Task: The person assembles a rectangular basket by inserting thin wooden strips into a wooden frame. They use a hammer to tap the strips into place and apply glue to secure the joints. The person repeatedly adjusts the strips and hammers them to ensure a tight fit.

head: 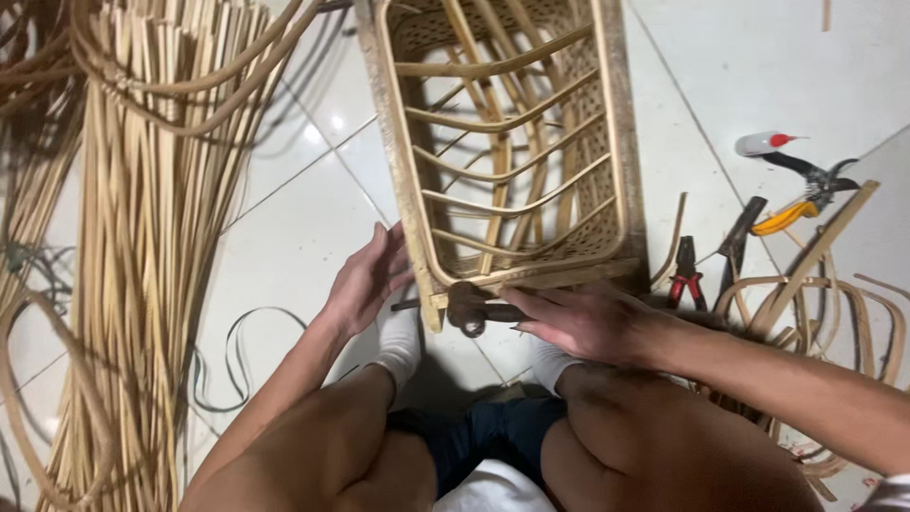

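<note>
A rattan frame (607, 114) with curved slats and woven cane panels stands on the white tiled floor in front of my knees. My left hand (365, 280) lies against its near left corner post, fingers stretched along the wood. At the bottom rail, my right hand (588, 322) holds a dark metal tool (469, 311) pressed against the frame's near edge. My feet in white socks (400, 343) sit just below the frame.
Long bundles of rattan strips (152, 237) lie at the left. At the right are red-handled pliers (684, 275), a hammer (739, 237), yellow-handled cutters (806, 204), a small white bottle with red tip (766, 143) and curled rattan offcuts (825, 303).
</note>
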